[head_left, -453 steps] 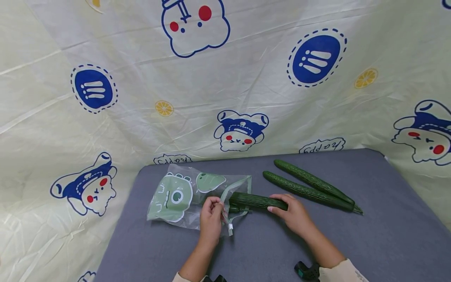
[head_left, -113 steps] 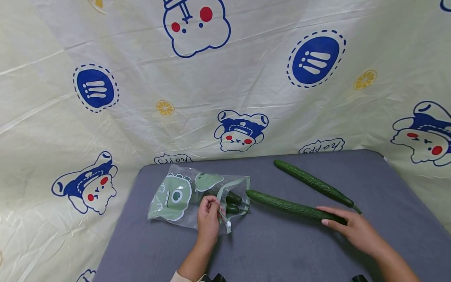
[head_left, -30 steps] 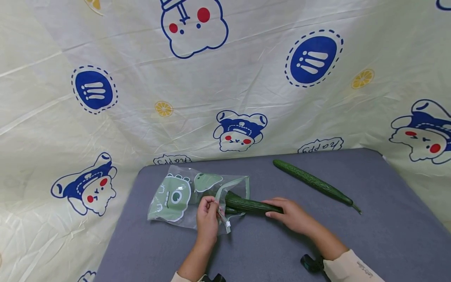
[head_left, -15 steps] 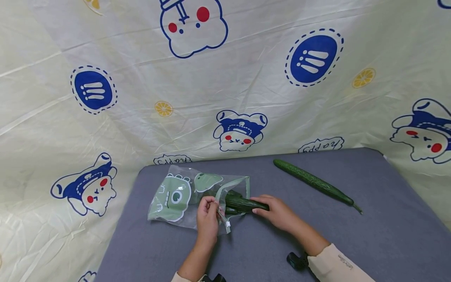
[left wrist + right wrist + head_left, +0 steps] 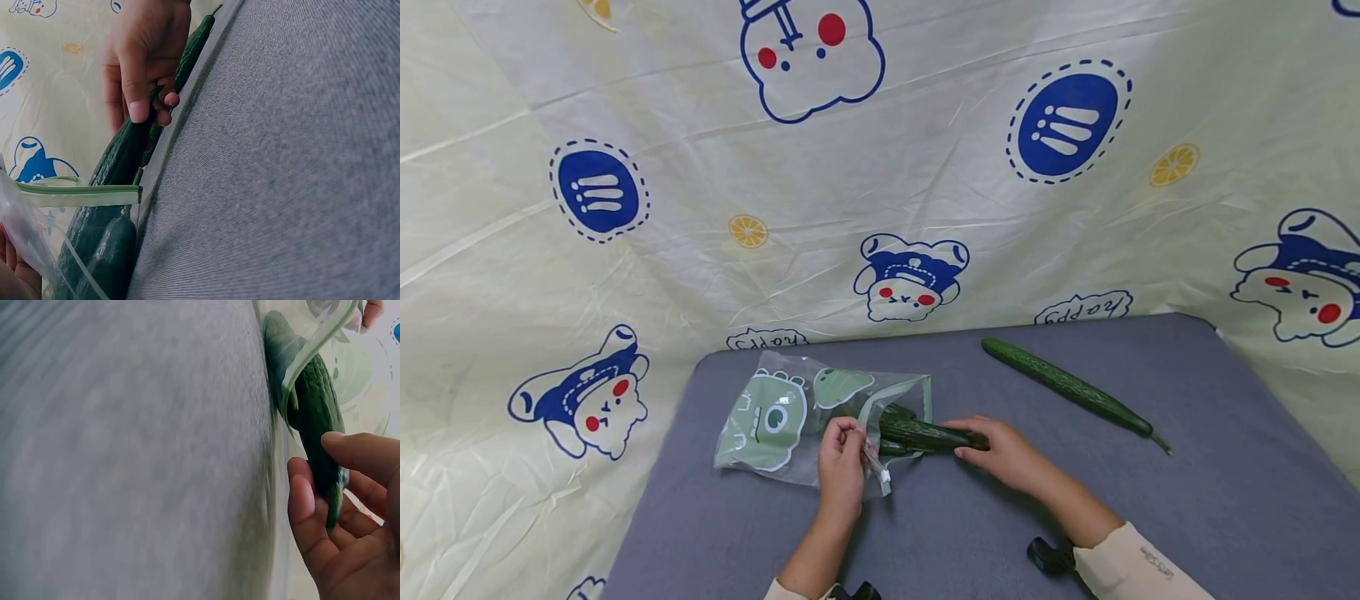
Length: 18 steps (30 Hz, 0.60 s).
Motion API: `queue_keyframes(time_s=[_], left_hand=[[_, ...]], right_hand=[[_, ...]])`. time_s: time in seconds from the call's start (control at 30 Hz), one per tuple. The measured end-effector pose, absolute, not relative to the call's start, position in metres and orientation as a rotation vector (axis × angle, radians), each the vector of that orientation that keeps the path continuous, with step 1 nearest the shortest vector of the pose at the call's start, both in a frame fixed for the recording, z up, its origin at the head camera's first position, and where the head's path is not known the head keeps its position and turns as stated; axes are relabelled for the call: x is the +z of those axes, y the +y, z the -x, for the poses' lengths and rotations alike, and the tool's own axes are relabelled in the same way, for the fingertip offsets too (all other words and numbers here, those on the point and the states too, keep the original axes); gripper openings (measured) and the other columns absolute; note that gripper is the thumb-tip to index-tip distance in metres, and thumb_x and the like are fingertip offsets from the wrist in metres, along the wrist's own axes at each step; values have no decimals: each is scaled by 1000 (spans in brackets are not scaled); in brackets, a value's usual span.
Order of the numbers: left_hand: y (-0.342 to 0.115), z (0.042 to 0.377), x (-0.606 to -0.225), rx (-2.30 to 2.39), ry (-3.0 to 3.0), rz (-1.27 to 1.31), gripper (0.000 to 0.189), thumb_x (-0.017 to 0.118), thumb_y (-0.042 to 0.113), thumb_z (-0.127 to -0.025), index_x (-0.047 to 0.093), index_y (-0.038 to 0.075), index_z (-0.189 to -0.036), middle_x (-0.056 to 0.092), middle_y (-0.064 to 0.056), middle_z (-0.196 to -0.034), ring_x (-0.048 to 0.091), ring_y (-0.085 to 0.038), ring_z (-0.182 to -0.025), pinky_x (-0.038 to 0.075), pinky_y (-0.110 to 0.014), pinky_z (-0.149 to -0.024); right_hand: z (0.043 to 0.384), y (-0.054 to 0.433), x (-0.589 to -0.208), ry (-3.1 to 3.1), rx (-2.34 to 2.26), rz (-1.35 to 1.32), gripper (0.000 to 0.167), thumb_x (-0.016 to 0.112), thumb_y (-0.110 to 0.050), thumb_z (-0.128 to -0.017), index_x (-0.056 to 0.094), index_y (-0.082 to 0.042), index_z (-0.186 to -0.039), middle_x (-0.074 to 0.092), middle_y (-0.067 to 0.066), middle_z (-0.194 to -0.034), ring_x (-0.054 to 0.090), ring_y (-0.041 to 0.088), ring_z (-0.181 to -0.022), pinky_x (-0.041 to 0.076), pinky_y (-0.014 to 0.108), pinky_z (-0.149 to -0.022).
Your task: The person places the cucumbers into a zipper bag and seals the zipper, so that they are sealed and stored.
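Note:
My left hand (image 5: 841, 467) pinches the near edge of the mouth of a clear zip bag (image 5: 781, 417) with green cartoon prints. Into that mouth runs a cucumber (image 5: 925, 435), its stem end sticking out on the right. My right hand (image 5: 1003, 457) holds this end, thumb on one side and fingers curled on the other, as the right wrist view shows with the cucumber (image 5: 320, 419) and its short stem. Other cucumbers lie inside the bag, one of them visible through the plastic (image 5: 112, 256) in the left wrist view. Their far ends are hidden by the prints.
A single loose cucumber (image 5: 1067, 387) lies slantwise at the back right of the grey cloth-covered table (image 5: 1150, 517). Behind the table hangs a pale curtain (image 5: 820, 175) with blue cartoon figures. A white zip slider (image 5: 885, 477) sits at the bag's near corner.
Of two loose cucumbers earlier, one has been carried left and pushed into the bag's mouth. Over the last half second my right hand shifts slightly right at its stem end. My left hand stays put.

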<state>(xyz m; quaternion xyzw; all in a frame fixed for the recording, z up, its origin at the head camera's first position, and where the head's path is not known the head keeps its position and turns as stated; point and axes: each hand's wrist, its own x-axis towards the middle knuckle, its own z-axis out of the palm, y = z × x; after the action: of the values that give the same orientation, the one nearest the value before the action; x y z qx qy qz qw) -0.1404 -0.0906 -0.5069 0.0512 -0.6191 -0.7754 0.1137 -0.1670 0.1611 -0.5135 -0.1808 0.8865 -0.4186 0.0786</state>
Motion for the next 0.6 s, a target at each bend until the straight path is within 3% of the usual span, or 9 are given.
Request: queue_keyframes(time_s=[0.13, 0.23, 0.6], left_hand=[[-91, 140, -506, -2271, -1818, -151, 12, 51, 1, -96, 48, -11, -98, 54, -1, -69, 57, -9, -56, 48, -19, -53], [-91, 139, -506, -2272, -1816, -153, 12, 51, 0, -96, 48, -11, -98, 54, -1, -69, 57, -9, -56, 48, -19, -53], [-90, 140, -504, -2284, -1818, -171, 17, 51, 0, -96, 47, -15, -101, 53, -3, -70, 57, -10, -57, 47, -19, -54]], right_hand=[[166, 168, -513, 2629, -1268, 516, 38, 71, -17, -94, 67, -14, -131, 64, 14, -134, 66, 20, -104, 56, 34, -83], [165, 171, -512, 2602, -1294, 490, 35, 70, -19, -94, 68, -14, -129, 65, 14, -133, 66, 15, -100, 56, 27, -79], [165, 161, -512, 2523, -1437, 432, 36, 65, -21, -98, 65, -8, -132, 73, 8, -111, 71, 12, -92, 57, 24, -74]])
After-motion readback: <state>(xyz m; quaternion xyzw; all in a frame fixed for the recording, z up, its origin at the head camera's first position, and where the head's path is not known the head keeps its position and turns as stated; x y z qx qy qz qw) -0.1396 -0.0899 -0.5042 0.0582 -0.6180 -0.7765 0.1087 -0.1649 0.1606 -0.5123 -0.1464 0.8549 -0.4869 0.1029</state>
